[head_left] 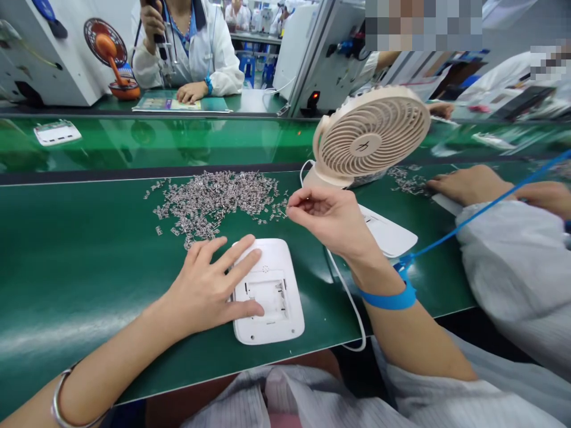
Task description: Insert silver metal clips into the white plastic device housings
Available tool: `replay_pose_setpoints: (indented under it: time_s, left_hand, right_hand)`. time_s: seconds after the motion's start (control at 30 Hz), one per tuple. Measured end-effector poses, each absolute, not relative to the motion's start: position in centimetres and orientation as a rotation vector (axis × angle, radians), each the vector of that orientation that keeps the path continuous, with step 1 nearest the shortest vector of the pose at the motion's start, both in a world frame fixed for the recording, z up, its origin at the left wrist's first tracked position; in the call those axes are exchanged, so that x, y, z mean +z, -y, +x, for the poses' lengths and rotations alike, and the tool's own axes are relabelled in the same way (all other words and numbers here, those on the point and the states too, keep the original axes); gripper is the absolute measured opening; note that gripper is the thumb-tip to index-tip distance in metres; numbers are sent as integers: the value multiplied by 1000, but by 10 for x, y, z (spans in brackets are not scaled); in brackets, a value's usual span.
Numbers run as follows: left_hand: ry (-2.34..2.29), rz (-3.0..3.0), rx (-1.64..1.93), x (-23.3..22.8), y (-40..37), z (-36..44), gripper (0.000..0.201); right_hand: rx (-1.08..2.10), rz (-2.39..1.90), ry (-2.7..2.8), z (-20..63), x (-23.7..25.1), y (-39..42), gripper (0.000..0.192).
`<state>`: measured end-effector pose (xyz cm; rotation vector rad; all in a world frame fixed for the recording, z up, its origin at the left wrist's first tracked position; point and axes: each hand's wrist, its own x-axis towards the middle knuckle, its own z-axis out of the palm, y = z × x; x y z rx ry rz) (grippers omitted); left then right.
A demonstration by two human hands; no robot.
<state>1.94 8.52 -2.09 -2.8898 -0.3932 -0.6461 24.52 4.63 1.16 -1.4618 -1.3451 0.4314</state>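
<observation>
A white plastic housing [289, 297] with an open battery compartment lies on the green mat near the table's front edge. My left hand [214, 285] rests across its left side, fingers spread, thumb at the compartment. My right hand [330, 214] is raised to the upper right of the housing, thumb and fingertips pinched together; whatever is between them is too small to make out. Just left of those fingertips spreads a pile of small metal contact pieces [223, 196]. A second white housing [390, 232] lies partly behind my right wrist, which wears a blue strap [392, 294].
A beige fan [370, 139] stands behind my right hand, its white cable [350, 285] running down to the table edge. A blue cord [473, 220] crosses at right, near a co-worker's hands [473, 184]. Beyond runs a green conveyor [178, 142] carrying a white part [57, 133].
</observation>
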Motion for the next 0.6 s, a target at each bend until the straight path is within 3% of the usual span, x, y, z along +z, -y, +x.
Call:
replay_pose_setpoints:
  time_s: [0.33,0.6]
  left_hand:
    - [404,-2521,-987,-16,-86,12,67]
    - [324,-2709,-891,-27,-101,9,62]
  right_hand:
    - [539,-1384,1339,233,8,-43,9]
    - [642,-1336,1355,223,7,-45,4]
